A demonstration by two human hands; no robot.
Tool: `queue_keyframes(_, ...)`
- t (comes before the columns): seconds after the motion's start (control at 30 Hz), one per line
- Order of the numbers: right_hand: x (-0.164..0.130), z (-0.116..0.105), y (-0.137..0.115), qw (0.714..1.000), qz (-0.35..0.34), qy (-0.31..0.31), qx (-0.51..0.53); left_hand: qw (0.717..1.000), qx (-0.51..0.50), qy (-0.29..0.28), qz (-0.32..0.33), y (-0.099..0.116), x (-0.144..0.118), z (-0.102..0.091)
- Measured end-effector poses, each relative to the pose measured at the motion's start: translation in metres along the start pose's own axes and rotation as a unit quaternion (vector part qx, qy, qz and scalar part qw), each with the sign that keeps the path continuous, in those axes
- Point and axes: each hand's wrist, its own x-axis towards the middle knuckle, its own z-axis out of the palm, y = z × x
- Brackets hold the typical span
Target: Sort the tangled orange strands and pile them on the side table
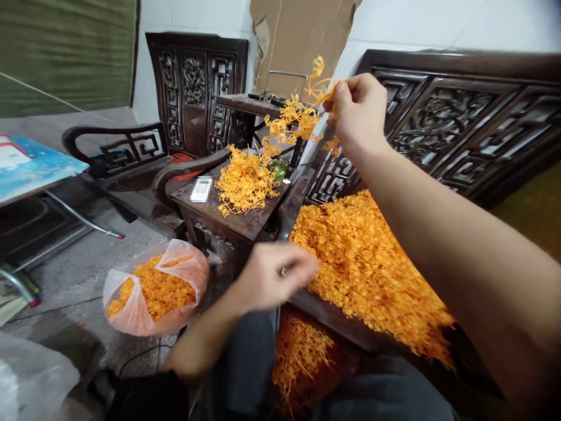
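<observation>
My right hand (362, 114) is raised, its fingers pinched on a strand of orange plastic flower pieces (293, 120). The strand hangs down to the left, over a pile of similar orange pieces (245, 181) on the small dark side table (210, 219). Lower down, my left hand (278, 278) is slightly blurred with its fingers curled together. A small glint shows at its fingers, but what they hold cannot be made out. Beside it, a large heap of small orange pieces (355, 257) covers the seat of the carved wooden bench.
An open plastic bag (144, 318) of orange pieces stands on the floor at left. Orange stems (302, 356) lie in a reddish container between my legs. A carved chair (197, 99) stands behind, a blue folding table (44, 166) at far left, and clear plastic (35, 374) lower left.
</observation>
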Motion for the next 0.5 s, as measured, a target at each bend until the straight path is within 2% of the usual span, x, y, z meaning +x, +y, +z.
queue_keyframes(0.03,-0.003,-0.004,-0.008,1.0,0.015,0.019,0.0,0.985,0.088,0.147,-0.003,-0.001,0.024,-0.016)
queue_keyframes(0.07,-0.007,-0.009,-0.015,0.999,0.028,0.029,-0.002,0.955,0.176,0.238,-0.02,-0.007,0.05,-0.03)
queue_keyframes(0.1,-0.011,-0.014,-0.022,0.999,0.037,0.033,0.0,0.924,0.258,0.28,-0.039,-0.018,0.076,-0.042)
queue_keyframes(0.13,-0.015,-0.019,-0.029,0.998,0.046,0.032,0.01,0.9,0.335,0.273,-0.063,-0.033,0.101,-0.052)
queue_keyframes(0.2,-0.026,-0.032,-0.039,0.997,0.063,0.02,0.035,0.862,0.458,0.187,-0.11,-0.066,0.139,-0.066)
queue_keyframes(0.3,-0.047,-0.059,-0.053,0.992,0.088,0.02,0.087,0.824,0.53,0.055,-0.192,-0.1,0.164,-0.077)
queue_keyframes(0.33,-0.056,-0.07,-0.058,0.988,0.1,0.028,0.112,0.817,0.534,0.028,-0.215,-0.104,0.166,-0.079)
queue_keyframes(0.4,-0.079,-0.096,-0.068,0.976,0.129,0.047,0.167,0.814,0.536,0.01,-0.226,-0.099,0.164,-0.08)
queue_keyframes(0.47,-0.106,-0.122,-0.078,0.958,0.172,0.061,0.223,0.837,0.515,0.03,-0.185,-0.079,0.157,-0.076)
queue_keyframes(0.5,-0.122,-0.135,-0.081,0.947,0.194,0.069,0.246,0.86,0.485,0.04,-0.149,-0.065,0.151,-0.07)
